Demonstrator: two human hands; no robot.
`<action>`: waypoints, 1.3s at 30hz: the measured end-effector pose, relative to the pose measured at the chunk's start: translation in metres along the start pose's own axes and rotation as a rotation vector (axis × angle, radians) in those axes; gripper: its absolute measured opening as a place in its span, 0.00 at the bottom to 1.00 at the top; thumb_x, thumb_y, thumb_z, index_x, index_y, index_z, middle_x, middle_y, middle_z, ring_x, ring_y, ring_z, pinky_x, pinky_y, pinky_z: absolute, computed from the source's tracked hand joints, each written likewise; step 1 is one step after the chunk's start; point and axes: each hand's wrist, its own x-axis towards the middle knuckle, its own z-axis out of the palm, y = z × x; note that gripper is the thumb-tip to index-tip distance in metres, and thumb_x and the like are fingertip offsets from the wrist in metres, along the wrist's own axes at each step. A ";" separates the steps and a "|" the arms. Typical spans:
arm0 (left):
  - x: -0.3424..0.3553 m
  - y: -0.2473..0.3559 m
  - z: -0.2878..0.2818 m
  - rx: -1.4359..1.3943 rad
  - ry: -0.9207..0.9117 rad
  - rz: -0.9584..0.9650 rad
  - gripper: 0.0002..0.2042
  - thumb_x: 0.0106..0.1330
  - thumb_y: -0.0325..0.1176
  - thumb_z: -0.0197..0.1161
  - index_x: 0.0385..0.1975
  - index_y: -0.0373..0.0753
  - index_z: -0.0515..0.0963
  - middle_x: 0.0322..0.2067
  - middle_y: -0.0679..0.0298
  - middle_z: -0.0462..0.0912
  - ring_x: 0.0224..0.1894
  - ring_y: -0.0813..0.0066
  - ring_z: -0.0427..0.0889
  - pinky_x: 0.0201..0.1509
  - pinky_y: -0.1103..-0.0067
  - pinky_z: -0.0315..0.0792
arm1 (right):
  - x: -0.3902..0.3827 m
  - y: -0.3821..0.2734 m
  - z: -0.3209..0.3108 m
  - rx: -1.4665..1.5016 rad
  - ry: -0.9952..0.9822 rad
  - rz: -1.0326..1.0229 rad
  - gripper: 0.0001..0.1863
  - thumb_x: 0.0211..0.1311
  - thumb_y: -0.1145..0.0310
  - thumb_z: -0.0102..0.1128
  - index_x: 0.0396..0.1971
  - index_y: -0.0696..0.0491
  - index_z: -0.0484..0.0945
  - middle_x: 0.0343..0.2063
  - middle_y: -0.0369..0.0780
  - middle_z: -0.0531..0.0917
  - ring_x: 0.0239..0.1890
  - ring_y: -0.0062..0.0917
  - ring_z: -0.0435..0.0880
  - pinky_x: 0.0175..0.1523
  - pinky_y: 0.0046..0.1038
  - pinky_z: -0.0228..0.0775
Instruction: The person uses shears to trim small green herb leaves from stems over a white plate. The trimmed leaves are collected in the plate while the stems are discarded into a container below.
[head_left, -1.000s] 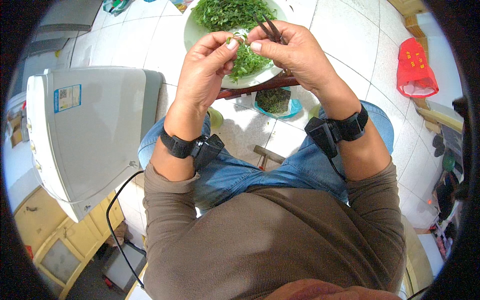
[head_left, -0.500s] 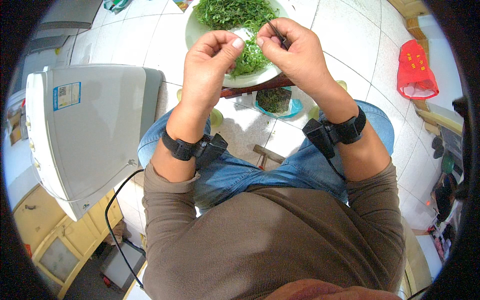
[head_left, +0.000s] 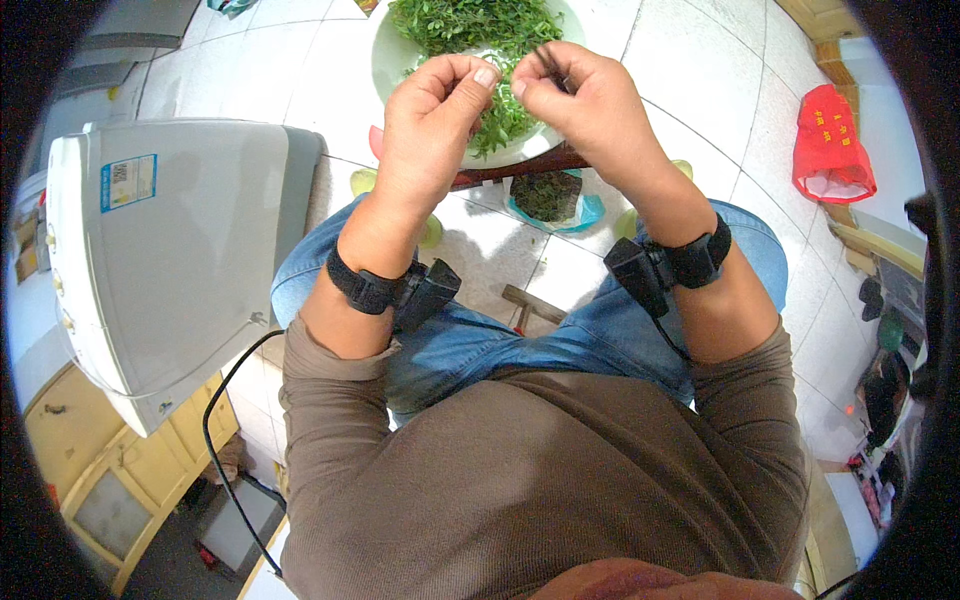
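Observation:
Leafy greens (head_left: pixel 470 28) are heaped in a wide pale basin (head_left: pixel 395 62) in front of me, with a looser clump nearer its front rim. My left hand (head_left: pixel 435 125) hangs over the basin's near left side, thumb and forefinger pinched together. Whatever lies in that pinch is too small to make out against the leaves. Close by on the right, my right hand (head_left: pixel 590 105) is closed on a slim dark tool (head_left: pixel 552 68). Its kind is unclear because the fingers cover most of it. The two hands' fingertips are a short gap apart.
Below the basin, a light-blue plastic bag (head_left: pixel 588 212) holds dark plant scraps. A white appliance (head_left: pixel 200 220) stands at the left on the tiled floor. To the right lies a red bag (head_left: pixel 830 145). A wooden piece (head_left: pixel 535 303) shows between my knees.
My left hand has moved slightly up and right, closer to my right hand. The dark tool has turned a little within my right fingers. Both hands stay closed.

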 end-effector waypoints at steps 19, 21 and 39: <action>-0.002 0.003 0.000 -0.014 -0.292 -0.132 0.09 0.64 0.34 0.59 0.37 0.36 0.75 0.22 0.74 0.72 0.22 0.90 0.66 0.22 0.89 0.61 | 0.005 0.013 -0.011 1.283 -0.166 0.415 0.05 0.59 0.71 0.57 0.32 0.56 0.75 0.23 0.34 0.76 0.14 0.09 0.62 0.21 0.15 0.55; -0.003 0.003 -0.001 -0.021 -0.301 -0.137 0.08 0.64 0.33 0.59 0.37 0.36 0.75 0.22 0.74 0.72 0.21 0.90 0.66 0.22 0.89 0.61 | 0.005 0.014 -0.011 1.283 -0.167 0.407 0.04 0.59 0.71 0.57 0.33 0.55 0.74 0.23 0.34 0.76 0.14 0.09 0.62 0.21 0.15 0.55; 0.005 0.005 -0.008 -0.054 -0.152 -0.054 0.11 0.64 0.37 0.59 0.38 0.35 0.77 0.26 0.75 0.74 0.26 0.90 0.66 0.27 0.89 0.61 | 0.002 0.011 -0.009 1.290 -0.235 0.414 0.04 0.59 0.72 0.58 0.31 0.56 0.75 0.21 0.33 0.74 0.13 0.10 0.62 0.20 0.14 0.54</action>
